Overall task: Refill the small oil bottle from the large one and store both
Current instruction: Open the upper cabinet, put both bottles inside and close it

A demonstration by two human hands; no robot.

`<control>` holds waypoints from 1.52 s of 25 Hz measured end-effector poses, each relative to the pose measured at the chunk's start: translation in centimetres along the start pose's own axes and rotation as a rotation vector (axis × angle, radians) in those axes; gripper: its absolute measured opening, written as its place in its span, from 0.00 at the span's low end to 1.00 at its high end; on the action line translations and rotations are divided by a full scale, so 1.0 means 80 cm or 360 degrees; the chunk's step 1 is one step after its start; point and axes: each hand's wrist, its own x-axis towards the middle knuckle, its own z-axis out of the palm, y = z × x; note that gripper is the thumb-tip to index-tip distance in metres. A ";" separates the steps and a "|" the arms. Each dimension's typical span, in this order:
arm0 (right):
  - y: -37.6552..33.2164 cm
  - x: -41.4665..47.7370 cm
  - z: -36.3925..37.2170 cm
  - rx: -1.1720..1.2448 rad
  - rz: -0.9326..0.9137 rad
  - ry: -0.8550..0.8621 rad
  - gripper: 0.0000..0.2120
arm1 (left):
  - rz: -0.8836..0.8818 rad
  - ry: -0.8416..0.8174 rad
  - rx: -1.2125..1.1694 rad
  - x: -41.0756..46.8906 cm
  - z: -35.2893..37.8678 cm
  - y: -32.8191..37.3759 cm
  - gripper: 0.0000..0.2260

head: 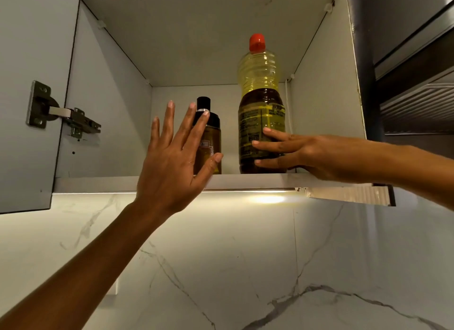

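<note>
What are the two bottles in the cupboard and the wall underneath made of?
Large bottle: probably clear plastic, given its ribbed, see-through shoulder.
Small bottle: glossy amber body; glass or plastic, hard to tell.
Wall: polished white marble or marble-look tile, judging by the grey veins and sheen.

Clear ribbed plastic large oil bottle (261, 103), glossy amber small oil bottle (208, 143) beside it, above veined marble wall (245, 256).

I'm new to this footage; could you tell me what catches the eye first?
A tall bottle of yellow oil with a red cap stands at the right of the cabinet shelf, its label touched by the right hand. To its left, the left hand spreads before a small dark bottle.
</note>
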 end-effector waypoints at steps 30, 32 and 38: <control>0.076 0.118 0.083 -0.0908 0.0008 -0.0748 0.43 | -0.0048 0.0186 0.0217 -0.027 0.009 -0.019 0.26; 0.057 0.114 0.055 -0.0749 0.0240 -0.0374 0.42 | -0.0059 0.0171 0.0197 -0.028 0.008 -0.018 0.25; -0.005 0.099 -0.004 -0.0781 -0.0378 0.0496 0.40 | -0.0072 0.0091 0.0164 -0.026 0.003 -0.019 0.26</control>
